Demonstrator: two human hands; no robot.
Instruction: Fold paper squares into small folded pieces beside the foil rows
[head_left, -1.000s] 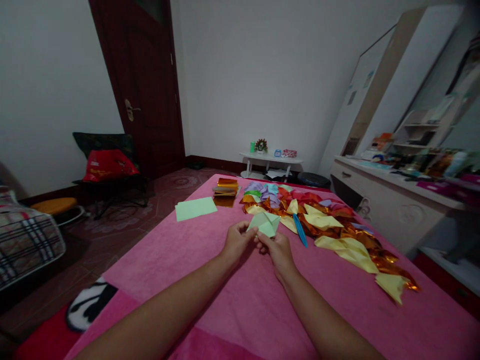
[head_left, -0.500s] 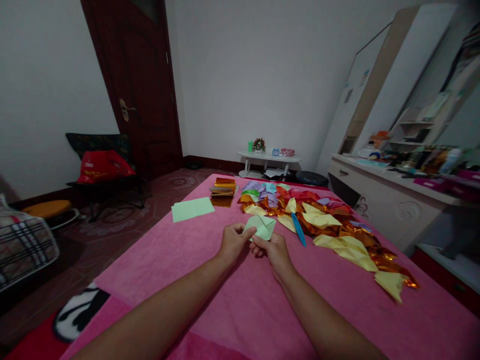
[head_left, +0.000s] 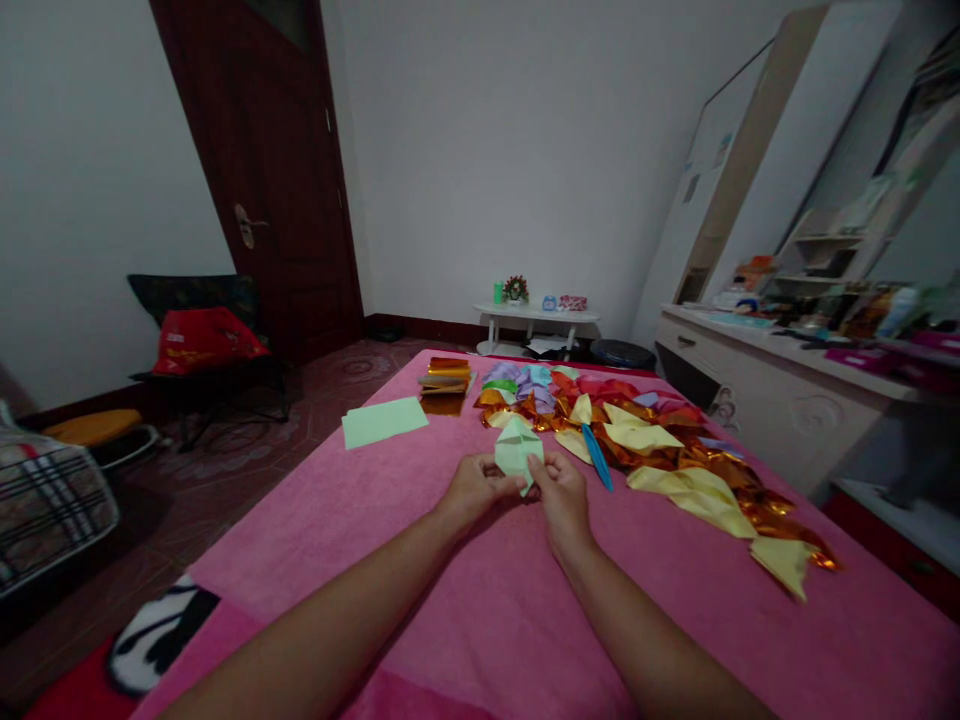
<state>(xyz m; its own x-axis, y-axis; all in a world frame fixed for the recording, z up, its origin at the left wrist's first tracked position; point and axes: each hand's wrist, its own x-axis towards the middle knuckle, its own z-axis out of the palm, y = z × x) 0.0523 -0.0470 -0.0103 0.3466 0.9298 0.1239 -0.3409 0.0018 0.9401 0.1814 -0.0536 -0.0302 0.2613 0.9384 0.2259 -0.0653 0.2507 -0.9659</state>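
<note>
A small piece of folded pale green paper (head_left: 517, 450) is held up between my two hands, a pointed corner toward the far side. My left hand (head_left: 478, 485) pinches its lower left edge with the thumb. On the other side my right hand (head_left: 561, 492) grips its lower right, thumb lying on the front face. Left of them, flat sheets of green paper (head_left: 385, 422) lie on the pink cloth (head_left: 315, 520). Just to the right rests a blue pointed tool (head_left: 597, 458), its exact kind unclear.
Behind the hands lies a stack of gold foil sheets (head_left: 445, 385). Crumpled gold foil and yellow paper pieces (head_left: 694, 495) spread along the right, with purple and red pieces (head_left: 615, 392) farther back. A white dresser (head_left: 780, 375) stands right; a small white table (head_left: 536, 313) stands beyond.
The folded green paper has been turned so that a corner points away, and its flaps stand differently. Both hands have shifted their grip, the right thumb moving onto the paper's face.
</note>
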